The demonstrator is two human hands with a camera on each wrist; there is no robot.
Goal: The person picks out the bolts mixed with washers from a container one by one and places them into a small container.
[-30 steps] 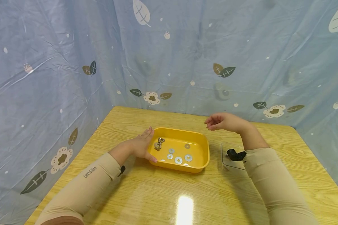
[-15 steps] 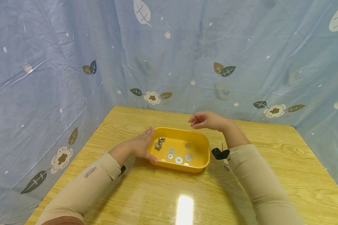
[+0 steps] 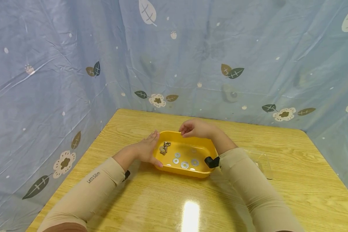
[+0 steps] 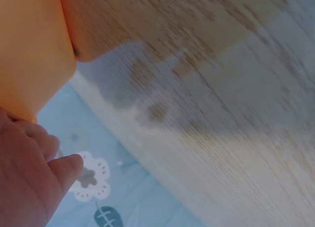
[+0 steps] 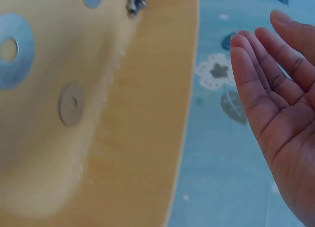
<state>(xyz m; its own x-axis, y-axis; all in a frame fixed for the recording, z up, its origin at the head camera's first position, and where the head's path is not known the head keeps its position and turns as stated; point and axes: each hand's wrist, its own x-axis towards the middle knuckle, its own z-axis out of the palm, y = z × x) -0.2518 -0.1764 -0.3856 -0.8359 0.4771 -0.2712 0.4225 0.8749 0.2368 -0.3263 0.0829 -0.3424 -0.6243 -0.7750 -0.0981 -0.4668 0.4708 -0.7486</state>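
Observation:
A yellow tray (image 3: 179, 171) sits on the table with several flat metal washers (image 3: 184, 165) spread over its floor and a small cluster of screws (image 3: 165, 148) near its left end. My left hand (image 3: 146, 150) rests against that end, fingers straight along the far left corner and thumb at the front left corner. Over the far rim hovers my right hand (image 3: 197, 128), its fingers loosely bent. In the right wrist view nothing lies in the palm of the right hand (image 5: 283, 99), beside the tray wall (image 5: 157, 109).
A clear plastic box (image 3: 262, 165) stands right of the tray, partly hidden by the right sleeve (image 3: 246, 177). A patterned blue curtain (image 3: 191, 58) hangs behind and to the left of the wooden table (image 3: 150, 203).
My right hand has moved left, from beyond the tray's right end to over its far rim. The clear box shows more from behind the sleeve. The left hand and tray stay put.

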